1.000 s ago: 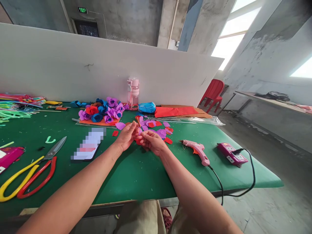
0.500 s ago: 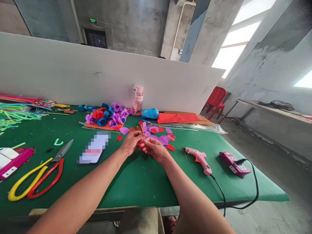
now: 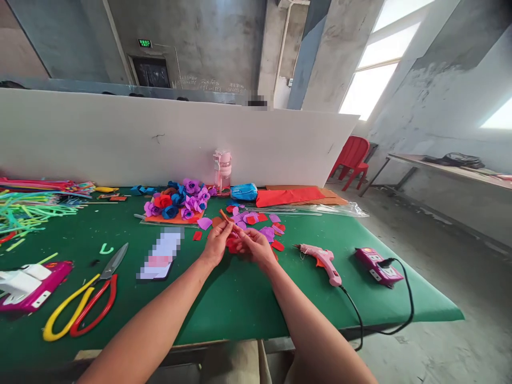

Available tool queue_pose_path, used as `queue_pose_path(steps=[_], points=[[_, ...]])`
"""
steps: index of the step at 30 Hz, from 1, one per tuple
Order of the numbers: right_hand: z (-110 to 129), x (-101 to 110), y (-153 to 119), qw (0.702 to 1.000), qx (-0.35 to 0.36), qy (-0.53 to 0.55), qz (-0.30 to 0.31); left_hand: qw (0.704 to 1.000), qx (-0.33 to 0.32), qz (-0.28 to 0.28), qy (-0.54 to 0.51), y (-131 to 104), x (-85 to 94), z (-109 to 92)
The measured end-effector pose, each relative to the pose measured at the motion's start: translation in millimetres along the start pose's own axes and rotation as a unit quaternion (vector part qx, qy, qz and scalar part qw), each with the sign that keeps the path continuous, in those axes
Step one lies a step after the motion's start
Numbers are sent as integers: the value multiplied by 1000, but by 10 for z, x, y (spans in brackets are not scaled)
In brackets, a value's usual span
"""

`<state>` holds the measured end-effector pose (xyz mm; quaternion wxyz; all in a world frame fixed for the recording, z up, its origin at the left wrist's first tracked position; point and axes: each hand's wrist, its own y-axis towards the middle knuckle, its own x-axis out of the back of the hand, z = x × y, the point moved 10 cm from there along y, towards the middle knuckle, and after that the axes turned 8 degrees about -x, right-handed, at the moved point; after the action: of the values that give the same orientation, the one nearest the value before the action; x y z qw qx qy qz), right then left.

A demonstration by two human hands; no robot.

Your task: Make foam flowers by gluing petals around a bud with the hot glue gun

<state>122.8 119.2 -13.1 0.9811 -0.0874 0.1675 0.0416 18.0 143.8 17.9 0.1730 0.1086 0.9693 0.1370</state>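
Observation:
Close together over the middle of the green table, my left hand [image 3: 218, 242] and my right hand [image 3: 256, 246] pinch a thin orange-brown piece [image 3: 224, 215] that slants up to the left. The fingers of both hands are closed on it. Purple petals [image 3: 267, 233] and red petals [image 3: 277, 245] lie around and behind the hands. A bunch of purple, blue and red paper flowers [image 3: 191, 204] sits behind to the left. Part of what lies beneath my fingers is hidden.
Left are scissors [image 3: 114, 262], a phone [image 3: 163, 253], a power strip [image 3: 54, 282] and pipe cleaners [image 3: 36, 208]. Right are a pink glue gun [image 3: 322, 260] and a corded magenta power block [image 3: 376, 265]. Behind stand a pink bottle [image 3: 223, 172] and a white board [image 3: 264, 144].
The view has shifted a little. The orange-brown piece now slants left and shows more clearly between my hands, and my fingers have changed their hold slightly.

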Motion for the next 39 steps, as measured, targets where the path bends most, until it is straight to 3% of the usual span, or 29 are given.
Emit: queue_pose_path(steps=[3, 5, 8, 12, 14, 16, 20, 27, 29, 35, 39], points=[[244, 204, -220, 990, 87, -26, -106, 997, -56, -48, -5, 24, 182, -189], [364, 365, -440, 979, 121, -43, -156, 998, -66, -24, 0, 28, 194, -260], [544, 696, -795, 962, 145, -94, -210, 999, -41, 25, 21, 3, 114, -246], [863, 1345, -1311, 921, 178, -147, -313, 993, -2, 90, 73, -77, -103, -141], [932, 1611, -1509, 910, 165, -150, -350, 993, 3, 88, 83, -100, -144, -123], [924, 1726, -1612, 909, 143, -165, -356, 994, -9, 79, 80, -101, -150, -152], [760, 1530, -1551, 921, 137, -214, -294, 989, -30, 88, 114, -87, -146, -205], [381, 976, -1043, 916, 98, -328, -209, 974, -37, 93, 204, -118, -152, -155], [391, 817, -864, 891, 105, -399, -191, 968, -39, 96, 228, -128, -156, -145], [371, 492, -352, 747, 82, -639, -165, 957, -50, 95, 268, -117, -113, -126], [304, 441, -204, 721, 68, -674, -149, 954, -53, 106, 276, -111, -108, -91]])
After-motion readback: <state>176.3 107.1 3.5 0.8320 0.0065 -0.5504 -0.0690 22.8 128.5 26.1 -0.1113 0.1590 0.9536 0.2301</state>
